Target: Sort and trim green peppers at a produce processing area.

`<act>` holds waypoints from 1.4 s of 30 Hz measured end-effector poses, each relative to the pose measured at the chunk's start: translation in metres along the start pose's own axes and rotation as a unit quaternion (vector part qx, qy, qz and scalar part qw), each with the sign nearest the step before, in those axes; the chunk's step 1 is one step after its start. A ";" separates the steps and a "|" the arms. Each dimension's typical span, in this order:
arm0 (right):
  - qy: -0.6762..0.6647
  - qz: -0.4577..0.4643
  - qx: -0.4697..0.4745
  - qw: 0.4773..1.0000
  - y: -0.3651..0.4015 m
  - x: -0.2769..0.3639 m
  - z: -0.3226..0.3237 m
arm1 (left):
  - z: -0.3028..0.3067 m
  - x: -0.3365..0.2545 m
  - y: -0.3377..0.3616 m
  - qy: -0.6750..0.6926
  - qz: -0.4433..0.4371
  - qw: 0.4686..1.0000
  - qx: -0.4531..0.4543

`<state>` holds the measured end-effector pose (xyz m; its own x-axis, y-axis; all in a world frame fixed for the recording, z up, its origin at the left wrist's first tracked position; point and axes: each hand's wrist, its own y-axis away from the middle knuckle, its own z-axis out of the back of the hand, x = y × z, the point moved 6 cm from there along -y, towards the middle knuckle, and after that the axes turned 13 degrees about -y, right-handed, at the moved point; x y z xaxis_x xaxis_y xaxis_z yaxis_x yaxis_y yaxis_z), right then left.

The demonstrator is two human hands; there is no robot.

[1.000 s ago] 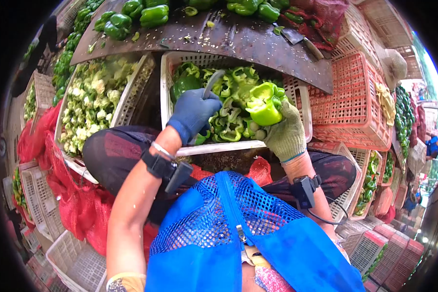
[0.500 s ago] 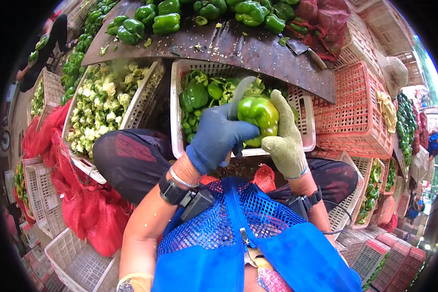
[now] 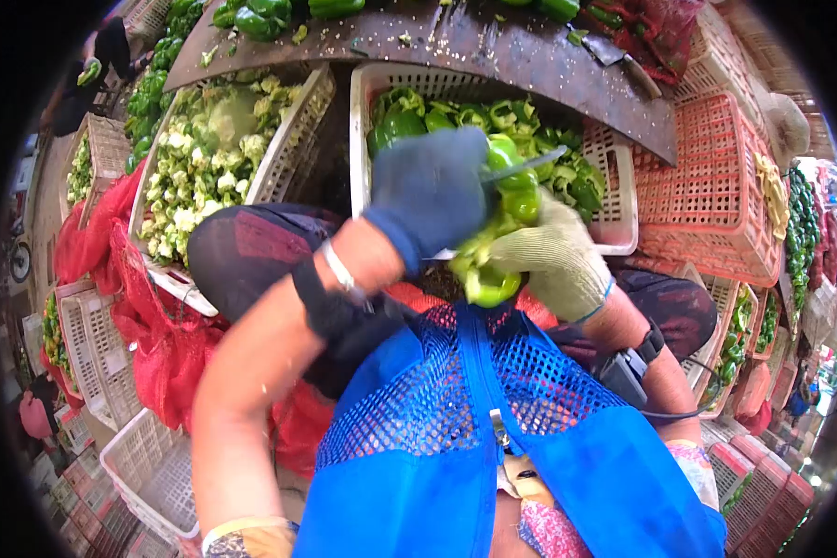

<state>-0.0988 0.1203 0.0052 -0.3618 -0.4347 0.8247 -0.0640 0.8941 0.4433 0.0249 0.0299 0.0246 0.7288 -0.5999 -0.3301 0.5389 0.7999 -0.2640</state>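
My left hand (image 3: 432, 191), in a blue glove and blurred by motion, is closed round a knife (image 3: 535, 165). The blade points right across a green bell pepper (image 3: 521, 200), and the handle is hidden in the fist. In a pale knitted glove, my right hand (image 3: 558, 256) grips this pepper, which looks cut open. Its lower part (image 3: 491, 284) hangs below my fingers with the hollow inside showing. Behind both hands stands a white crate (image 3: 358, 139) with cut green pepper pieces (image 3: 581, 181) in it.
A dark board (image 3: 521, 60) with scattered seeds spans the far side, bearing whole peppers (image 3: 262, 17) and a cleaver (image 3: 597, 46). Pale pepper cores (image 3: 195, 177) fill a crate at left. Red mesh sacks (image 3: 163, 358) lie beside it; an orange crate (image 3: 707, 186) stands at right.
The pepper was whole and upright between my hands; now it is cut open and lower. The knife has swung from pointing up to pointing right. The view has shifted slightly.
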 end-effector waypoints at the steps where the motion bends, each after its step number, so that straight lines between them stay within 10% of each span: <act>1: -0.091 -0.017 0.022 0.995 -0.001 -0.008 -0.009 | 0.002 0.005 -0.004 0.022 0.001 0.999 0.023; 8: -0.129 0.088 0.015 0.988 -0.016 0.021 0.016 | 0.002 0.015 -0.013 0.399 0.165 0.886 0.169; 12: -0.210 0.117 0.036 0.970 0.009 0.049 0.048 | 0.009 0.034 -0.005 0.382 0.177 0.895 0.146; 18: 0.069 0.289 -0.215 0.930 0.168 0.148 0.177 | 0.108 0.126 0.007 0.365 0.235 0.896 -0.094; 21: 0.443 0.023 -0.440 0.781 0.257 0.128 0.320 | 0.141 0.221 0.033 0.074 0.301 0.947 -0.078; 22: 0.693 -0.056 -0.410 0.591 0.286 0.107 0.368 | 0.151 0.256 0.042 -0.149 0.237 0.952 -0.120; 24: 0.653 -0.041 -0.495 0.572 0.289 0.123 0.356 | 0.172 0.286 0.058 -0.069 0.293 0.942 -0.152; 26: 0.497 0.112 -0.507 0.695 0.260 0.153 0.327 | 0.194 0.269 0.049 0.076 0.274 0.927 -0.246; 32: 0.476 0.201 -0.096 0.851 -0.016 0.129 0.050 | 0.168 0.184 -0.026 0.343 0.140 0.883 -0.288; 36: 0.689 0.240 0.160 0.665 -0.163 0.020 -0.059 | 0.114 0.172 -0.038 0.448 0.272 0.810 -0.264; 42: 0.805 0.076 0.149 0.569 -0.255 -0.063 -0.068 | 0.114 0.188 -0.043 0.476 0.336 0.772 -0.253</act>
<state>0.0038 -0.0873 -0.1354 0.9221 0.3290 0.2037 -0.3865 0.8091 0.4427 0.1870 -0.1159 0.0770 0.0010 0.0174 -0.9998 -0.2360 0.9716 0.0167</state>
